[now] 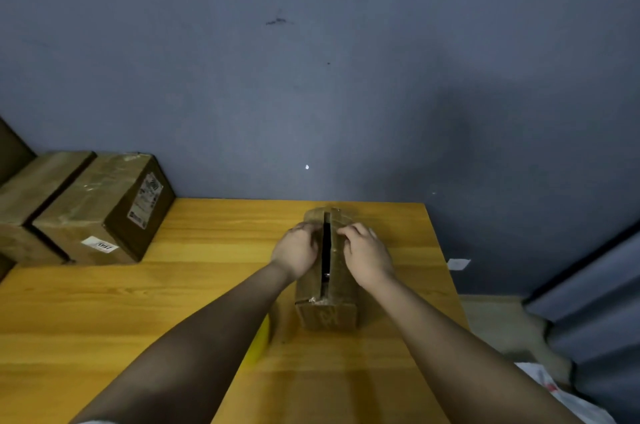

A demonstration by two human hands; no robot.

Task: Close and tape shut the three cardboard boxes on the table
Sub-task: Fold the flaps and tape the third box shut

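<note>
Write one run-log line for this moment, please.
step: closing flaps | left hand: on left flap | right hand: on right flap | small box: gap open, untaped | two boxes: far left, closed

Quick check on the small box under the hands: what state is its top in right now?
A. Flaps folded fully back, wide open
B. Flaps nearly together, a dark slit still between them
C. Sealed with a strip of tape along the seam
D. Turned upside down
B: the left hand and right hand press the two top flaps of the small box inward, and a narrow dark gap runs between them, with no tape across it.
</note>
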